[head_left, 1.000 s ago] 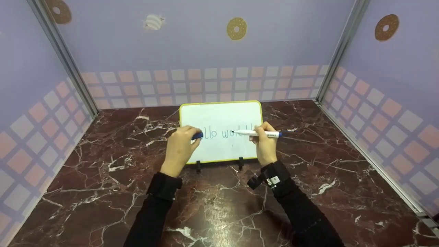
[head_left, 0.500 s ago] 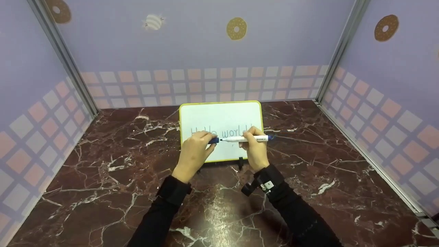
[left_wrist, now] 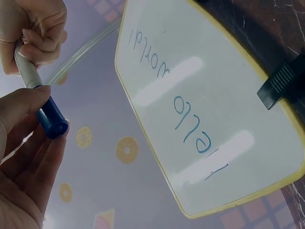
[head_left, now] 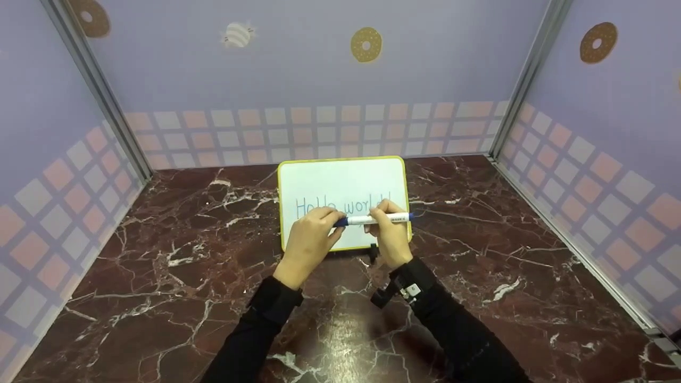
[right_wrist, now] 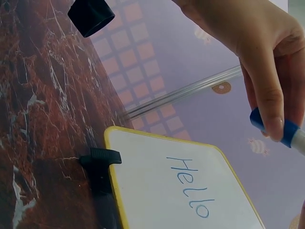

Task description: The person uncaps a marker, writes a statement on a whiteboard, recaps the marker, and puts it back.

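Note:
Between the two hands lies a white whiteboard marker (head_left: 362, 219), level in front of the board, its blue cap (left_wrist: 51, 118) over the tip end. My left hand (head_left: 310, 238) pinches that cap between thumb and fingers. The white barrel is gripped by my right hand (head_left: 392, 235), its fingers curled round it in the left wrist view. Behind them, the yellow-rimmed whiteboard (head_left: 340, 178) leans upright with "Hello world!" written in blue. Part of the writing is hidden behind the hands in the head view.
Black clip feet (right_wrist: 100, 156) hold up the board's lower edge. It stands on a dark red marbled tabletop (head_left: 175, 298). Purple walls (head_left: 298, 69) with a checked band and doughnut pictures enclose the back and sides, with metal corner posts (head_left: 524, 90).
The hands have come together: the left moved right with the cap, the right moved left and slightly down with the marker. The bare tip now sits inside the cap.

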The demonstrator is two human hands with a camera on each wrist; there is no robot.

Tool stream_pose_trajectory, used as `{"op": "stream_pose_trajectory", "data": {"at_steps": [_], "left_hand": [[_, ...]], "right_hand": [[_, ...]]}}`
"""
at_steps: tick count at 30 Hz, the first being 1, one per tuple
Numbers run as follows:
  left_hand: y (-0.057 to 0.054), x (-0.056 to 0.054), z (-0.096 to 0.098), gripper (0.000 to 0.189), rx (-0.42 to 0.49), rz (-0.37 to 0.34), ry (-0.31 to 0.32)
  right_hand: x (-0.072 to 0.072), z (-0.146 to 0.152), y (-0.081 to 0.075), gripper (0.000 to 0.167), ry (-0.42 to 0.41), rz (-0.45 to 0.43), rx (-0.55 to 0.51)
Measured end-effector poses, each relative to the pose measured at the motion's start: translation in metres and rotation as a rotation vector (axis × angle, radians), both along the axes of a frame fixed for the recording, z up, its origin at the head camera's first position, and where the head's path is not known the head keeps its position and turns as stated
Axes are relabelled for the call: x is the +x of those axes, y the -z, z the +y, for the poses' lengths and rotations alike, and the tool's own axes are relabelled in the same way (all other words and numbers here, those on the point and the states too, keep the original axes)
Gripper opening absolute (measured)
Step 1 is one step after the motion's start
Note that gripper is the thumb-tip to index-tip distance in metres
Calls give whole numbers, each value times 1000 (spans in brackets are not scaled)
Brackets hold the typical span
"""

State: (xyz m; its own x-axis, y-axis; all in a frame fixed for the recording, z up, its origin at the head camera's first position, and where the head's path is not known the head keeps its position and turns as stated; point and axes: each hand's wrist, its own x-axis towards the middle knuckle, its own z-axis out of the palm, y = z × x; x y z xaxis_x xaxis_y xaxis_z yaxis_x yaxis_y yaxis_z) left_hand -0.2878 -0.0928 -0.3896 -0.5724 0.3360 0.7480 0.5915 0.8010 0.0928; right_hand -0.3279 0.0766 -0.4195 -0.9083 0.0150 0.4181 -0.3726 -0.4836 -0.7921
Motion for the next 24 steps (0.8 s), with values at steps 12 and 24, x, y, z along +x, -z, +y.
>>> {"op": "stream_pose_trajectory", "data": {"at_steps": [12,24], "left_hand": [[4,-2,5,20,-76,87,5],[3,-3,2,22,-61,54,42]], "right_hand": [[3,-3,-1,38,-8,-17,-41],[1,-3,-1,33,-15,54,14]]}}
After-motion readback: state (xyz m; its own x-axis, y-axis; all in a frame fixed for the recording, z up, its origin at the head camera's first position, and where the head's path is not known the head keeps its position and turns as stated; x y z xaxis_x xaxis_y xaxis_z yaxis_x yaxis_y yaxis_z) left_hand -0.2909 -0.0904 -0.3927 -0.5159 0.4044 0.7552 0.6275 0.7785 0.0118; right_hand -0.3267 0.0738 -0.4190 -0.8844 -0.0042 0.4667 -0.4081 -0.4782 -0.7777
